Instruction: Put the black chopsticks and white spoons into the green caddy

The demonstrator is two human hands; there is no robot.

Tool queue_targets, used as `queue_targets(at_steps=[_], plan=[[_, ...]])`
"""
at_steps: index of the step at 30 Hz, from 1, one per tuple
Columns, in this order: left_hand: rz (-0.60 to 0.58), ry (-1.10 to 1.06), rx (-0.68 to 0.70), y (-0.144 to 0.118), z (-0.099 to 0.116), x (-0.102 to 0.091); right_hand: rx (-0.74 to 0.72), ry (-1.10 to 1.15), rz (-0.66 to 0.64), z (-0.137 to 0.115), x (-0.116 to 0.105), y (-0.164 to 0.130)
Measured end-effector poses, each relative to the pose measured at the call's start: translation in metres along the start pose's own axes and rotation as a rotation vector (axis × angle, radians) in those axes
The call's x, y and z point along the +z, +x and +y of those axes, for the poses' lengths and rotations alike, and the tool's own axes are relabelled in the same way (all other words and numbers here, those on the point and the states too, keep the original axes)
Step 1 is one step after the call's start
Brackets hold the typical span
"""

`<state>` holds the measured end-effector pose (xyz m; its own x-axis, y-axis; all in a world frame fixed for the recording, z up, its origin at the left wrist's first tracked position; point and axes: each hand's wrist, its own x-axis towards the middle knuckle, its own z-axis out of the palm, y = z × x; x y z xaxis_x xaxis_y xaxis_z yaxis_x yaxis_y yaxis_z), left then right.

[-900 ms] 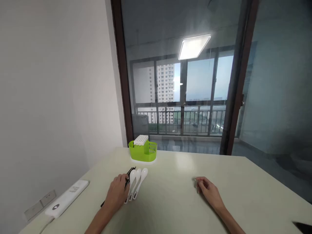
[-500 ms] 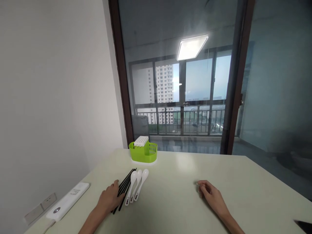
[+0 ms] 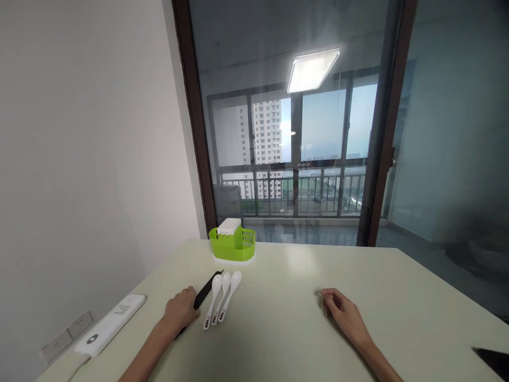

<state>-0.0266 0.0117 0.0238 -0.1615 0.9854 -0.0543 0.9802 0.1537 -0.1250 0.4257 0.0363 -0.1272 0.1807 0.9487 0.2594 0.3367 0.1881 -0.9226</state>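
Note:
My left hand (image 3: pixel 182 309) is closed around a bundle of black chopsticks (image 3: pixel 207 292) on the table's left side. Their far ends point toward the green basket, and their near ends poke out below my palm. Just right of them lie three white spoons (image 3: pixel 223 300), bowls away from me and handles toward me. My right hand (image 3: pixel 339 306) rests on the table to the right, fingers loosely curled with thumb and fingertips close together. Whether anything is in those fingers cannot be made out.
A green utensil basket (image 3: pixel 233 248) with a white slotted top and white base stands at the back left. A white power strip (image 3: pixel 113 324) with a cable lies along the table's left edge by the wall. A dark pointed object (image 3: pixel 493 359) shows at lower right.
My left hand has closed on the chopsticks, drawing the spread sticks into a tight bundle. My right hand and the spoons keep their places; the view has tilted slightly.

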Motion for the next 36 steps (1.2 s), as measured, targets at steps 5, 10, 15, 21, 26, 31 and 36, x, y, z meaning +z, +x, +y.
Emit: queue_targets(at_steps=[5, 10, 15, 21, 26, 31, 36], plan=[[-0.056, 0.07, 0.008, 0.018, -0.003, -0.007, -0.003, -0.007, -0.009, 0.0, 0.0, -0.001], [-0.12, 0.123, 0.033, 0.032, -0.009, -0.009, -0.014, 0.005, -0.007, 0.0, 0.003, 0.001], [-0.117, 0.116, 0.002, 0.038, -0.015, 0.001, -0.02, 0.023, -0.008, 0.001, 0.007, 0.003], [-0.011, 0.07, -0.047, 0.03, -0.017, 0.019, -0.028, 0.038, -0.008, 0.003, 0.011, 0.004], [0.066, -0.005, -0.058, 0.02, -0.027, 0.026, -0.032, 0.046, 0.0, 0.005, 0.014, 0.006], [0.145, -0.233, 0.006, 0.016, -0.023, 0.022, -0.039, 0.036, 0.009, 0.005, 0.014, 0.006], [0.114, -0.677, 0.26, 0.0, 0.037, 0.013, -0.04, 0.021, 0.015, 0.004, 0.012, 0.005]])
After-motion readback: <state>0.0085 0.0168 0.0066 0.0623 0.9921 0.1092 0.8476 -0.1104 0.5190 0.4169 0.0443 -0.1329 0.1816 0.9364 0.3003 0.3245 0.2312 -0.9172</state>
